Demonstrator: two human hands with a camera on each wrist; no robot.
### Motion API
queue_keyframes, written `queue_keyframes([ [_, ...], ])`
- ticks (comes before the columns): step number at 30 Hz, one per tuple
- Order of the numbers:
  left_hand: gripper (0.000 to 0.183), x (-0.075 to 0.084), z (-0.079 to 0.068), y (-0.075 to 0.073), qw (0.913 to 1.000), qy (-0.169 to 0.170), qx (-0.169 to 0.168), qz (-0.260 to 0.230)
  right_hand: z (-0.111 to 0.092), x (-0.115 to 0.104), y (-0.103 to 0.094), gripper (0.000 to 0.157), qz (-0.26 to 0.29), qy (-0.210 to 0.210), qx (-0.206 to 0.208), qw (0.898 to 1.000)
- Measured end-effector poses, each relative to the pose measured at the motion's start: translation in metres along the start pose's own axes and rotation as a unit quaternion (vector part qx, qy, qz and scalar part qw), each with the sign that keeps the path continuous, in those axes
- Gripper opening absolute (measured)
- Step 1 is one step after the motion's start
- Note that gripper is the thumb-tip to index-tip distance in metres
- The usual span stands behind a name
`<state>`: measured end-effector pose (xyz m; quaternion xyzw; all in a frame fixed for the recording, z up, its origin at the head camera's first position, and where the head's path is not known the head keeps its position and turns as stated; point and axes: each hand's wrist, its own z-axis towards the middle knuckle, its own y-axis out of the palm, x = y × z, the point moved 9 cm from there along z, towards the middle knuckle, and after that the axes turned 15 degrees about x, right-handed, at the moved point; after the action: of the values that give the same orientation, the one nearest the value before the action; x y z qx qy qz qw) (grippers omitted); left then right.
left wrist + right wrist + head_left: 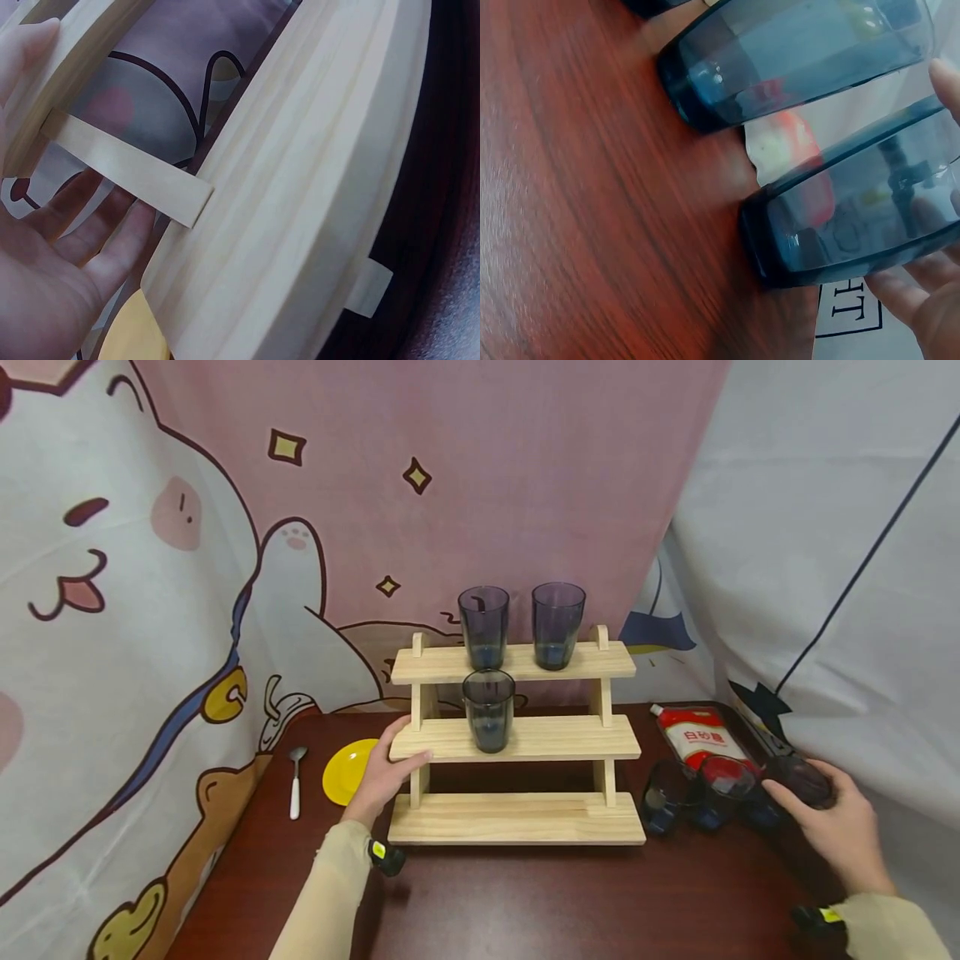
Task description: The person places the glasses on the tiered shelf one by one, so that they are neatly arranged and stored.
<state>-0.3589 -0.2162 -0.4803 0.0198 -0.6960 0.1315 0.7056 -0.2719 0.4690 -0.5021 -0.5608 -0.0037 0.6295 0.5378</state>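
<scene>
My left hand (381, 783) grips the left end of the middle board of a three-tier wooden shelf (517, 818), thumb on the board and the other fingers behind the upright (127, 165). At the far right, my right hand (846, 827) holds a dark blue drinking glass (847, 210) by its upper part, its base close over the table. Two similar glasses (663, 802) (722, 797) stand just left of it. On the top board are two more glasses (483, 627) (558, 625), and another glass (489, 714) stands left of centre on the middle board.
Behind the right-hand glasses lies a red and white bag (701, 735) on a dark tray. Left of the shelf are a yellow plate (345, 772) and a spoon with a white handle (295, 793). Printed cloth (562, 468) hangs behind the brown table (525, 902) and along its sides.
</scene>
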Motion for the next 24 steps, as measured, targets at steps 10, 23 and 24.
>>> queue_keyframes([
  [10, 0.078, 0.000, 0.001, 0.000, 1.0000, 0.002, 0.000, 0.001, -0.001, -0.008, -0.007, 0.087, -0.043, -0.026, 0.030, 0.998],
  [23, 0.077, 0.002, 0.001, -0.001, 1.0000, 0.005, 0.002, 0.005, -0.018, -0.008, -0.028, 0.083, -0.035, 0.029, 0.099, 0.994],
  [24, 0.078, 0.002, 0.001, -0.001, 1.0000, 0.006, 0.003, 0.006, -0.020, -0.010, -0.031, 0.083, -0.034, 0.032, 0.106, 0.993],
])
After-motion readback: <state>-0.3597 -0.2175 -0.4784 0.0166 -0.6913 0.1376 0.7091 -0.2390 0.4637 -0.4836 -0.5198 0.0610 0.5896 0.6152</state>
